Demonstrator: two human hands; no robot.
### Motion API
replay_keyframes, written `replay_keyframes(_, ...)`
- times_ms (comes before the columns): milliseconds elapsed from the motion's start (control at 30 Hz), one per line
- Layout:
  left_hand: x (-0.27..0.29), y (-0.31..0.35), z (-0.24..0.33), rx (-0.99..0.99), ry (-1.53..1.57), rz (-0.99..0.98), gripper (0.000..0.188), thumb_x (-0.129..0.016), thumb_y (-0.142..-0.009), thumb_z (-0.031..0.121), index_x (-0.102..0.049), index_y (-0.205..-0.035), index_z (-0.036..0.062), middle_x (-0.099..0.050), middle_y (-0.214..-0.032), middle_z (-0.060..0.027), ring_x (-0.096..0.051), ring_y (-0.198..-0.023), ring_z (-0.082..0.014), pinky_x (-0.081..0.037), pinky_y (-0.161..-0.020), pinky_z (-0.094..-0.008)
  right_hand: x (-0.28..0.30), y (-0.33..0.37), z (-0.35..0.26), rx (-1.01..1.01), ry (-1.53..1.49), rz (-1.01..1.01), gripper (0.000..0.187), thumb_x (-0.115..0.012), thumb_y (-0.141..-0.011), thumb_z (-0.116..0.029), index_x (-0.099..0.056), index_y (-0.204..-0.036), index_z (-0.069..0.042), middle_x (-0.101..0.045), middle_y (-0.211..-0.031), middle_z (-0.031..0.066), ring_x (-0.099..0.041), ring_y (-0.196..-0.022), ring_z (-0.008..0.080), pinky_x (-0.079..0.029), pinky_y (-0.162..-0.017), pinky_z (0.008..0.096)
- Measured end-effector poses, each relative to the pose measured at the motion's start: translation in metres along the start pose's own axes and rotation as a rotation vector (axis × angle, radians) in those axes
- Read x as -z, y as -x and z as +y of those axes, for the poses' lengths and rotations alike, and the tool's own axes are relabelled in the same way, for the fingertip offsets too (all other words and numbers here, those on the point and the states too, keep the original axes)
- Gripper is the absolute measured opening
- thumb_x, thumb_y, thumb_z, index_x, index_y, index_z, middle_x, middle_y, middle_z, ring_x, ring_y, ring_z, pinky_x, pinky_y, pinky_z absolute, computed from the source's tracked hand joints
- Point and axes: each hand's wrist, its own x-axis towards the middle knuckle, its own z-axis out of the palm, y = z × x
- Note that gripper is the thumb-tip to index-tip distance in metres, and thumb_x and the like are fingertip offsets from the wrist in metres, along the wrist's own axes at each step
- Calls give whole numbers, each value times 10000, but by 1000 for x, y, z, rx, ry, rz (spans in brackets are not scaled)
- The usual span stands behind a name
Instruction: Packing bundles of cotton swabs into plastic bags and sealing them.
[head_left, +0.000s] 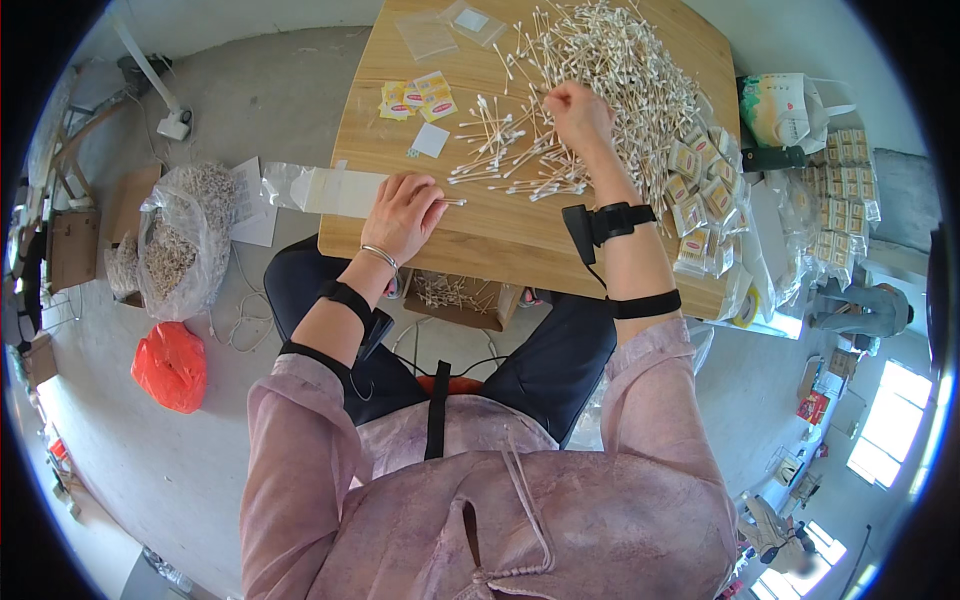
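My left hand (402,215) is closed near the table's front edge. White tips of a few cotton swabs (455,202) stick out to the right from between its fingers. A pale flat strip (345,192) lies just left of this hand, partly covered by it. My right hand (580,112) is pinched over the left side of a big heap of cotton swabs (645,80); whatever its fingertips hold is too small to make out. Scattered cotton swabs (490,140) lie on the wooden table (390,155) between my hands.
Yellow-and-white cards (435,98), a white card (430,140) and clear plastic bags (425,35) lie at the table's far left. Filled small packets (705,190) pile up at the right. A box with swabs (460,300) sits below the table edge. A swab-filled bag (185,240) stands left.
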Motion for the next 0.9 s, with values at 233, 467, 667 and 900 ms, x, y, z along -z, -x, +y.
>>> replay_keyframes(233, -3, 1, 0, -10, -9, 17, 116, -682, -785, 149, -591, -848, 113, -570, -965, -36, -534, -966, -263, -442, -850, -391, 23, 15, 14, -8, -867, 397, 134, -665, -830, -139, -664, -860, -9, -657, -746, 45, -571, -691, 91, -441, -648, 218)
replay_keyframes(467, -4, -1, -3, -21, -4, 24, 113, -679, -792, 160, -595, -853, 116, -573, -970, -36, -537, -969, -264, -439, -851, -390, 18, 127, 1, 146, -742, -443, 135, -602, -864, -113, -632, -937, -3, -619, -777, 7, -550, -734, 91, -459, -709, 246)
replay_keyframes(667, -3, -1, -1, -37, -10, 33, 134, -690, -774, 134, -602, -867, 95, -584, -986, -53, -542, -965, -279, -455, -840, -388, -12, 199, -26, 204, -279, -721, 161, -596, -832, -197, -661, -933, -90, -672, -857, 128, -641, -835, 297, -496, -723, 390)
replay_keyframes(900, -3, 1, -2, -28, -6, 20, 115, -677, -790, 139, -602, -868, 99, -582, -1003, -55, -539, -982, -283, -451, -852, -386, -6, 178, -41, 256, 0, -734, 253, -636, -804, -303, -680, -1008, -160, -679, -905, 113, -635, -895, 308, -501, -805, 416)
